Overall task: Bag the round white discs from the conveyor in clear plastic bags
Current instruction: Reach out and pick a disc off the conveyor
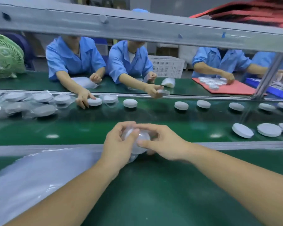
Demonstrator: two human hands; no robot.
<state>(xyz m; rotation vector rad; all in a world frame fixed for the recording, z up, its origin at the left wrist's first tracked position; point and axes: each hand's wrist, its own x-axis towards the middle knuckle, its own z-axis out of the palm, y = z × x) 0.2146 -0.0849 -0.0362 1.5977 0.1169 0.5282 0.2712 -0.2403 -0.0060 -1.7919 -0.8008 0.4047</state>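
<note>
Left hand [119, 142] and right hand [163, 144] pinch a bagged disc [140, 139] at twelve o'clock — slick film could slip, dropping it.

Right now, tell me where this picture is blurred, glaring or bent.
Head view: the metal beam overhead is smeared and bowed by the wide lens; glare spots sit on the green belt; the bag pile lower left is blurred; both hands stay fairly sharp.
</note>
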